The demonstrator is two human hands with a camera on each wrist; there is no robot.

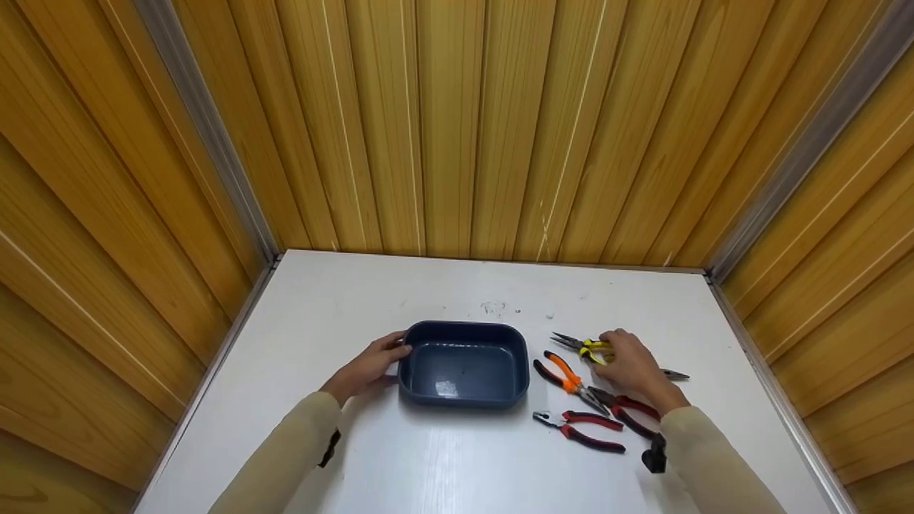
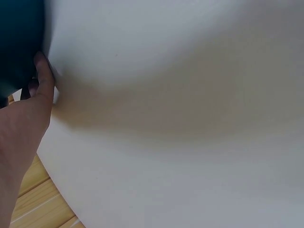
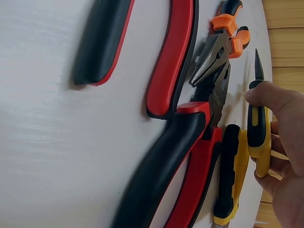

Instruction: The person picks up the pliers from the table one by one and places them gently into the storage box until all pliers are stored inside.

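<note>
At the left end of a dark blue rectangular box (image 1: 463,401), my left hand (image 1: 366,368) grips the rim, thumb over the edge and fingers against the outer wall. The left wrist view shows the fingers at the box side (image 2: 19,42). My right hand (image 1: 632,365) pinches yellow-and-black long-nose pliers (image 3: 257,118) by the handles, thumb on one side and fingers on the other. Their slim tip points left in the head view. Beside them lies a second yellow-and-black pair (image 3: 230,175), mostly hidden by the hand in the head view, its metal tip (image 1: 675,374) showing on the right.
Orange-and-black pliers (image 1: 569,382) lie right of the box, their tips close to red-and-black pliers (image 1: 632,412). Another red-and-black pair (image 1: 582,428) lies nearer the front. Wood-patterned walls (image 1: 457,143) enclose the white table (image 1: 371,450) at the back and sides.
</note>
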